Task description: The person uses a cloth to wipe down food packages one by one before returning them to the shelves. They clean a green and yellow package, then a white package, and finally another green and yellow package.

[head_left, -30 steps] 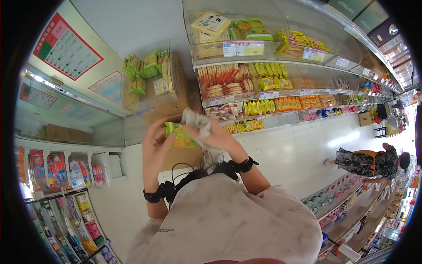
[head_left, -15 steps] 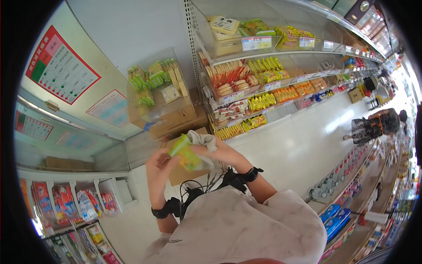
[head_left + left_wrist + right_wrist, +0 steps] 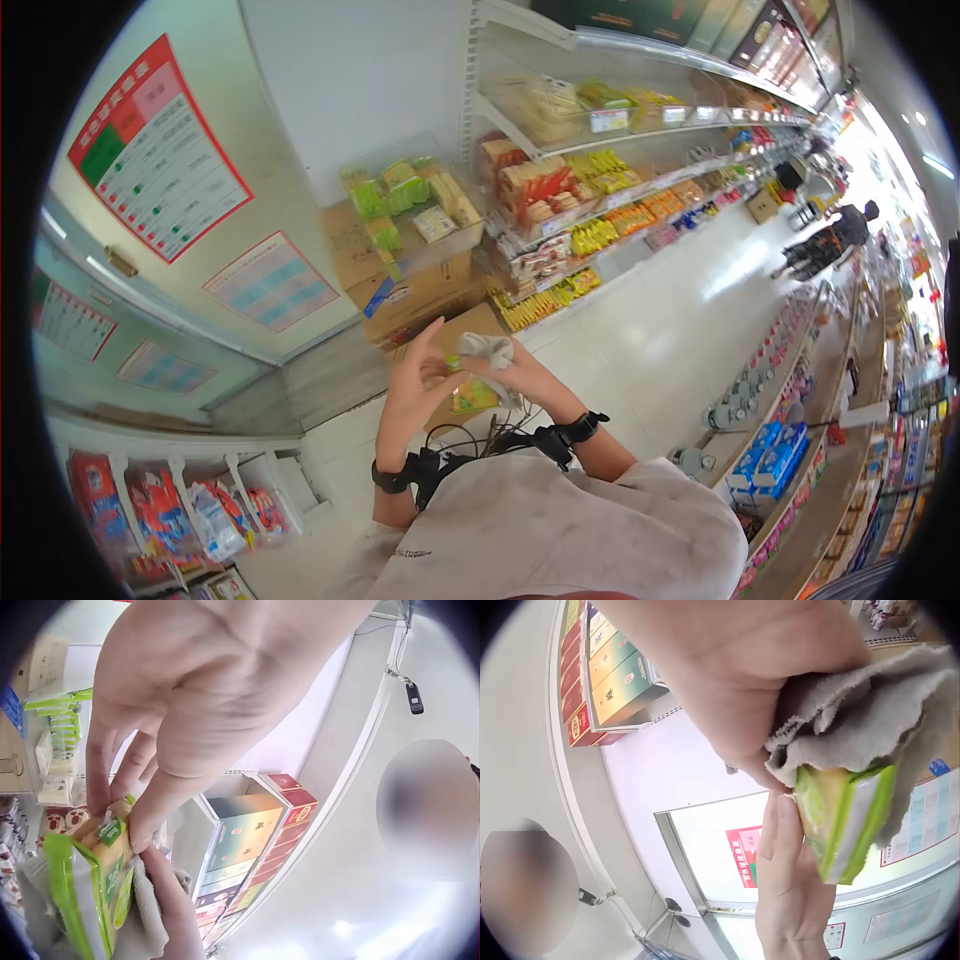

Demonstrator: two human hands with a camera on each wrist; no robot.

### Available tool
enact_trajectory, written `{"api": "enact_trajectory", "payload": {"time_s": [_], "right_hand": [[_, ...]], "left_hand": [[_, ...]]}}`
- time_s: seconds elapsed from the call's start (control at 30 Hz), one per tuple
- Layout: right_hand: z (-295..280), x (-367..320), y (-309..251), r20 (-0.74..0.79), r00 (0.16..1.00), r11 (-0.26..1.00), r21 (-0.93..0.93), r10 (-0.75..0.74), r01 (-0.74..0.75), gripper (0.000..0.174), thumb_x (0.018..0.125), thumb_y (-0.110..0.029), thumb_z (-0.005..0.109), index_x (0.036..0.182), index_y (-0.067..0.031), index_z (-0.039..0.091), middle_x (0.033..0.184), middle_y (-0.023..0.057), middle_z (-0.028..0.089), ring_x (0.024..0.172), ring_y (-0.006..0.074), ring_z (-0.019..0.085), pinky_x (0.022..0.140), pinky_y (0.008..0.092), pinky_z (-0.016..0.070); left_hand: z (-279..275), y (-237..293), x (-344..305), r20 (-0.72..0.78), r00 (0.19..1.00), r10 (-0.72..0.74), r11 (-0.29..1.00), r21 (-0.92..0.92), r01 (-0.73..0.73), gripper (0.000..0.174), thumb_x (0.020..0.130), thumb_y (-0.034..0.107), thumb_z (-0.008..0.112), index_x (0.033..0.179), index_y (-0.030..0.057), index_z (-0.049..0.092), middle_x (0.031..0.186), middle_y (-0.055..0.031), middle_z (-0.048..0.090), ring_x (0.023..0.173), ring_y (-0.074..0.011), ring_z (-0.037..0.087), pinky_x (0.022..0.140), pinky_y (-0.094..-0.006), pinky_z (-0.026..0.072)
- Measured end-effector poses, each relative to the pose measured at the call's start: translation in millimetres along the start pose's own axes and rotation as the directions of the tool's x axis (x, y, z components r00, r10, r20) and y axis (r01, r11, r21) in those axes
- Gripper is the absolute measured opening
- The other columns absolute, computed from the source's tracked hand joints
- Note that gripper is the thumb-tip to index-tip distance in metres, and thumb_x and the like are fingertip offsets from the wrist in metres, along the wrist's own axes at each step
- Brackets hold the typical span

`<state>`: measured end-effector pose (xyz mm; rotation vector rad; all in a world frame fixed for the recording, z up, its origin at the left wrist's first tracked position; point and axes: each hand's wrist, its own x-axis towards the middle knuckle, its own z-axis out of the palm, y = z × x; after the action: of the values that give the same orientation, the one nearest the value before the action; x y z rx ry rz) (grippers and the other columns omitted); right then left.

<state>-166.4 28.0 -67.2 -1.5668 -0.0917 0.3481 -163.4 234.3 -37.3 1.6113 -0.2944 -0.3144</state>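
A green-and-clear snack packet (image 3: 79, 896) with yellowish contents is between my two hands, in front of my chest. My left hand (image 3: 415, 390) pinches one end of it between thumb and fingers, seen closest in the left wrist view. My right hand (image 3: 530, 378) holds a crumpled grey cloth (image 3: 855, 724) against the packet's other side. In the right wrist view the cloth drapes over the packet's upper part, and its green-and-white striped end sticks out below. The cloth hides most of my right fingers.
Below my hands is an open cardboard box (image 3: 470, 330). Beyond it a clear bin (image 3: 465, 235) of green packets stands on cartons. Snack shelves (image 3: 600, 200) run along the far side, and hanging bags (image 3: 160, 505) are at left. Another person (image 3: 830, 242) is down the aisle.
Both hands have kept working at the packet and cloth, and the packet has turned between them. The head view has swung, so shelves and bin shift right and lower. The other person is farther off.
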Motion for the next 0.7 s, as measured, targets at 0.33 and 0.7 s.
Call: {"api": "enact_trajectory", "payload": {"time_s": [0.33, 0.7], "right_hand": [[-34, 6, 22, -0.321, 0.947, 0.891, 0.430, 0.003, 0.143, 0.026, 0.091, -0.016, 0.073, 0.112, -0.0041, 0.063, 0.104, 0.0012, 0.065, 0.094, 0.0100, 0.060, 0.083, 0.0272, 0.0497], [14, 51, 15, -0.515, 0.857, 0.906, 0.374, 0.026, 0.197, 0.021, 0.093, -0.012, 0.070, 0.110, -0.0009, 0.064, 0.103, 0.0001, 0.063, 0.093, 0.0081, 0.057, 0.081, 0.0241, 0.0471]], "left_hand": [[-111, -16, 40, -0.550, 0.821, 0.154, 0.969, -0.077, -0.234, 0.027, 0.096, 0.029, 0.067, 0.103, 0.0032, 0.069, 0.092, -0.0019, 0.068, 0.086, -0.0097, 0.060, 0.077, -0.0266, 0.0482], [-434, -98, 258, -0.860, 0.394, 0.323, 0.945, 0.312, -0.094, 0.029, 0.095, 0.027, 0.061, 0.087, -0.0004, 0.066, 0.079, -0.0018, 0.064, 0.070, -0.0093, 0.058, 0.059, -0.0259, 0.0448]]}}
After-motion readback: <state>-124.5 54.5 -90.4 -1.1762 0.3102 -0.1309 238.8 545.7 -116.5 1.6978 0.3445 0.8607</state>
